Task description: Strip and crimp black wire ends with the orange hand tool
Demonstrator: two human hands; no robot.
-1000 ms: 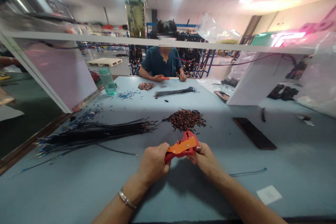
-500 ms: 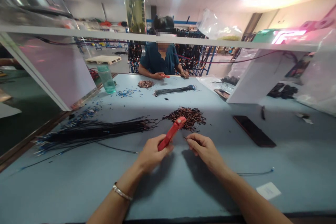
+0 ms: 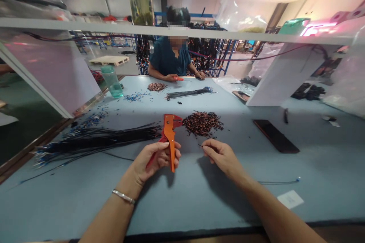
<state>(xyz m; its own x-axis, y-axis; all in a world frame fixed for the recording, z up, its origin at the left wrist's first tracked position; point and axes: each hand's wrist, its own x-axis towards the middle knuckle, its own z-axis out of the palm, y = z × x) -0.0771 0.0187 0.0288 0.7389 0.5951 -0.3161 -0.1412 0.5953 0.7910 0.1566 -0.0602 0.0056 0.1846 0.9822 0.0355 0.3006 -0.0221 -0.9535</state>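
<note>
Blue-grey tabletop [image 3: 182, 205] stretched below a white shelf [image 3: 108, 29], with a co-worker [image 3: 168, 59] across it holding a small red tool [image 3: 178, 78]. Nearer to me, the wearer's left hand [image 3: 154, 157] had its fingers curled round the orange-and-red pliers [image 3: 169, 133], just left of a copper-and-black pile [image 3: 203, 123]. Their long axis ran away from the wearer, head at the far end, jaws facing right, handles splayed back toward the wearer. The right hand [image 3: 222, 155] pinched a thin dark wire [image 3: 200, 145] between thumb and forefinger, its tip pointing left. A black wire bundle [image 3: 105, 139] lay on the left, a dark phone [image 3: 275, 136] on the right
</note>
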